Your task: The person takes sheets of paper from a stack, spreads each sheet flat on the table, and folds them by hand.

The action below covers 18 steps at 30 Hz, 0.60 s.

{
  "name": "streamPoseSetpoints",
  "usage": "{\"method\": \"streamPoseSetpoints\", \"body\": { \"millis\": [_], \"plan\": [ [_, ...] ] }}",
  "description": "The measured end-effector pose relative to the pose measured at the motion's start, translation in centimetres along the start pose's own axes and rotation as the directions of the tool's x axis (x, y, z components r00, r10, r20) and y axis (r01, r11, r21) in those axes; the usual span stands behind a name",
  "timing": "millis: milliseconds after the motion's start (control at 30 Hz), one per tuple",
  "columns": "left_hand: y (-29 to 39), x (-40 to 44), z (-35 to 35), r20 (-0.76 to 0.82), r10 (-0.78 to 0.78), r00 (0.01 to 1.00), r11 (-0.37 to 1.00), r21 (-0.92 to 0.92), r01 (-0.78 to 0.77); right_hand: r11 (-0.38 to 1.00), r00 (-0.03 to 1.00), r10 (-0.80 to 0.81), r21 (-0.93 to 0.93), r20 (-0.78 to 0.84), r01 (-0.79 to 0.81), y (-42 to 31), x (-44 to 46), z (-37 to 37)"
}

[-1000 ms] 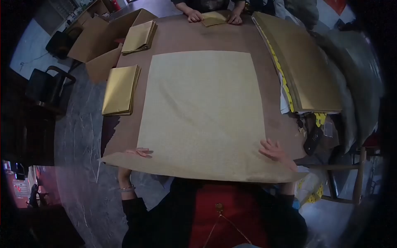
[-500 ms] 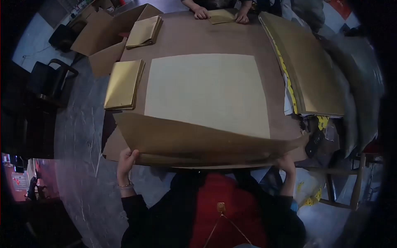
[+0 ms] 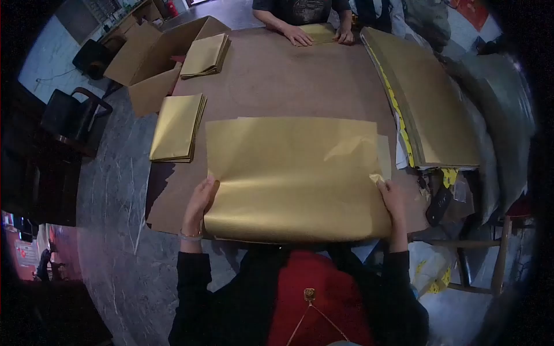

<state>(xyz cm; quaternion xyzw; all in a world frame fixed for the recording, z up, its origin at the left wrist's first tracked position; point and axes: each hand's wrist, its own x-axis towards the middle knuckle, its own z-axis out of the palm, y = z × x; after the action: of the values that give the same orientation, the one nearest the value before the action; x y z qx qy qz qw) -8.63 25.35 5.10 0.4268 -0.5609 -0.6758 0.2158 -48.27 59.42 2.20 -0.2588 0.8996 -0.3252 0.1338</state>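
Observation:
A large gold paper sheet [image 3: 294, 184] lies across the near half of the table, bowed upward toward its near edge. At its left edge, my left hand [image 3: 201, 199] is closed with the edge between thumb and fingers. My right hand [image 3: 394, 199] grips the right edge, where the paper crinkles near the fingertips. A pale sheet [image 3: 385, 155] peeks out from beneath on the right; most of it is hidden under the gold one.
Two stacks of folded gold paper, one nearer [image 3: 178, 128] and one farther [image 3: 205, 56], sit on the left. A thick pile of large sheets [image 3: 424, 98] lies right. An open cardboard box [image 3: 153, 63] stands far left. Across the table [image 3: 277, 81], another person's hands [image 3: 297, 36] press gold paper.
The gold sheet, brown side toward me before, now lies gold side up over the pale sheet. Both my hands have moved forward and inward with it.

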Motion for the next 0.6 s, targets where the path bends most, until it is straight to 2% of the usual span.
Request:
{"method": "streamPoseSetpoints", "body": {
  "millis": [33, 67, 100, 167, 233, 300, 367, 433, 467, 533, 567, 600],
  "plan": [
    [1.4, -1.0, 0.2, -0.088, -0.021, 0.996, 0.778, 0.624, 0.071, 0.989, 0.998, 0.062, -0.138, 0.016, -0.059, 0.0, -0.4, 0.2],
    [1.6, -2.1, 0.4, -0.080, -0.026, 0.997, 0.776, 0.626, 0.070, 0.979, 0.999, 0.041, -0.200, 0.013, -0.038, -0.2, -0.9, -0.1],
    [1.3, -3.4, 0.6, -0.108, -0.127, 0.986, 0.886, 0.434, 0.162, 0.978, 0.998, 0.054, -0.204, 0.014, -0.050, -0.1, -1.6, 0.0],
    [-0.3, -5.2, 0.4, -0.108, -0.250, 0.962, 0.936, 0.228, 0.268, 0.955, 0.993, 0.075, -0.279, -0.096, -0.099, 0.1, -3.2, 0.2],
    [-2.3, -6.0, -0.3, -0.094, -0.074, 0.993, 0.978, 0.188, 0.091, 0.943, 0.983, 0.153, -0.283, -0.100, -0.175, -1.6, -4.4, -0.4],
    [-3.6, -6.5, -1.1, -0.074, -0.098, 0.992, 0.965, 0.237, 0.113, 0.927, 0.968, 0.225, -0.283, -0.111, -0.248, -1.4, -5.1, -0.6],
    [-3.5, -6.2, -0.9, -0.052, -0.112, 0.992, 0.950, 0.287, 0.122, 0.947, 0.973, 0.137, -0.264, -0.186, -0.184, 0.2, -5.6, 0.0],
    [-3.2, -5.8, 0.2, -0.027, 0.030, 0.999, 0.932, 0.362, -0.019, 0.931, 0.955, 0.194, -0.264, -0.222, -0.251, 0.8, -5.8, 0.3],
    [-3.9, -5.1, -0.2, -0.002, 0.028, 1.000, 0.929, 0.370, -0.026, 0.915, 0.937, 0.240, -0.264, -0.253, -0.305, 1.1, -5.9, 0.4],
    [-4.7, -3.8, -0.8, -0.081, 0.011, 0.997, 0.746, 0.664, 0.046, 0.912, 0.932, 0.233, -0.271, -0.276, -0.308, 1.9, -6.1, 1.0],
    [-4.2, -3.8, -0.3, -0.055, 0.010, 0.998, 0.741, 0.671, 0.030, 0.914, 0.935, 0.208, -0.284, -0.286, -0.290, 2.0, -6.0, 1.0],
    [-3.6, -4.2, 0.3, -0.086, 0.034, 0.996, 0.742, 0.669, 0.032, 0.894, 0.917, 0.286, -0.267, -0.279, -0.360, 2.0, -5.8, 1.1]
  ]
}}
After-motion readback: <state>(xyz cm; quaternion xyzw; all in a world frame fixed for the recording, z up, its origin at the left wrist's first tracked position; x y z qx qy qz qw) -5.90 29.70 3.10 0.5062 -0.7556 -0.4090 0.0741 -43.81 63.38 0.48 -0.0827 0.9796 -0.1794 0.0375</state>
